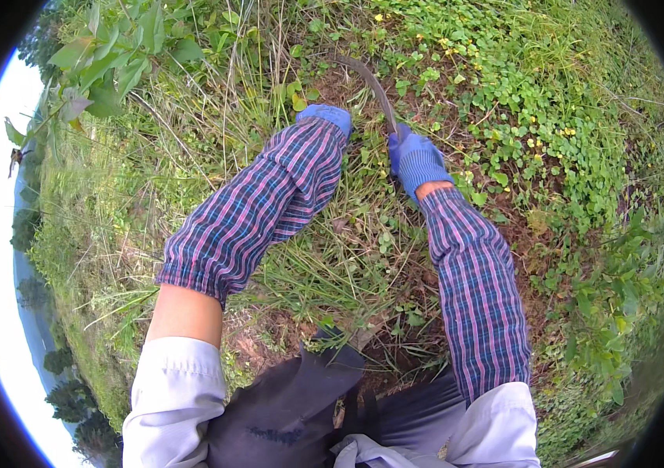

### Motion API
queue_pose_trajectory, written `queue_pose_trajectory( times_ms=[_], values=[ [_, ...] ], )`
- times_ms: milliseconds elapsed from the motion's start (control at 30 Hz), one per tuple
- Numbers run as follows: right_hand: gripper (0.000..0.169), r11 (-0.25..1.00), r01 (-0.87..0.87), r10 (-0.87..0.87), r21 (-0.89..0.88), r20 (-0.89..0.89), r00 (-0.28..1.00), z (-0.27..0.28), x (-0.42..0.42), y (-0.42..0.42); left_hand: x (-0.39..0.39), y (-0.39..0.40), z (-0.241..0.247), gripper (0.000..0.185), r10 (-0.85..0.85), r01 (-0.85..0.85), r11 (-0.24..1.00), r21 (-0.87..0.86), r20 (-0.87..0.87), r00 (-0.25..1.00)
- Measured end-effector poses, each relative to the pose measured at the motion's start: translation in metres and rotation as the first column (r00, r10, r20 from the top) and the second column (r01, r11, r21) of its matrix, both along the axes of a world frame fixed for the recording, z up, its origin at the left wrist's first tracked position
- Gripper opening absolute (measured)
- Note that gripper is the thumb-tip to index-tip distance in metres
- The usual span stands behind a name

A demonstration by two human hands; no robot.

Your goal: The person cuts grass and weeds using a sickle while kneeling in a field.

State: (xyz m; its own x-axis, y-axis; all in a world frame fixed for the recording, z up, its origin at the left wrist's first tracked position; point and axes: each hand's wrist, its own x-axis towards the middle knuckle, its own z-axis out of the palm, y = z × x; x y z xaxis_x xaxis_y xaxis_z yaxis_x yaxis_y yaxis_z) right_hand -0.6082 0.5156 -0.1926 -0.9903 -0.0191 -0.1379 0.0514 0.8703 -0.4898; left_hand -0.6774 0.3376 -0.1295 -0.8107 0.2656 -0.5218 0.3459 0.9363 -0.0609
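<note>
My right hand [417,157], in a blue knit work glove, is closed around the handle end of a sickle [372,85]. The curved, dull metal blade reaches up and to the left over bare soil and low weeds. My left hand [329,117], gloved in blue too, is down among the grass stems [267,99] left of the blade, apart from it. Only the back of that glove shows; its fingers are hidden, so what it holds is unclear. Plaid sleeve covers [285,175] wrap both forearms.
Clover-like weeds with small yellow flowers [449,47] spread on the right. A leafy branch [109,58] leans in at upper left. Loose grass [320,286] lies between my arms, before my dark-trousered legs [285,403]. The ground falls away at left towards trees [68,398].
</note>
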Motion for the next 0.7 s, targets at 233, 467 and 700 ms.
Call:
queue_pose_trajectory(
  times_ms=[233,467,700],
  values=[
    [0.041,0.967,0.220,-0.140,-0.131,0.448,0.883,0.020,0.267,0.034,0.062,-0.028,0.025,0.020,-0.339,0.362,0.922,-0.140,0.162,0.927],
    [0.043,0.851,0.233,-0.007,-0.471,0.433,0.901,0.049,0.372,0.036,0.164,-0.070,0.021,0.035,-0.320,0.368,0.922,-0.119,0.300,0.899],
    [0.041,0.424,0.510,-0.352,-0.749,0.382,0.854,0.055,0.284,0.003,0.171,-0.070,0.085,0.060,-0.229,0.372,0.871,0.322,-0.405,0.885]
  ],
)
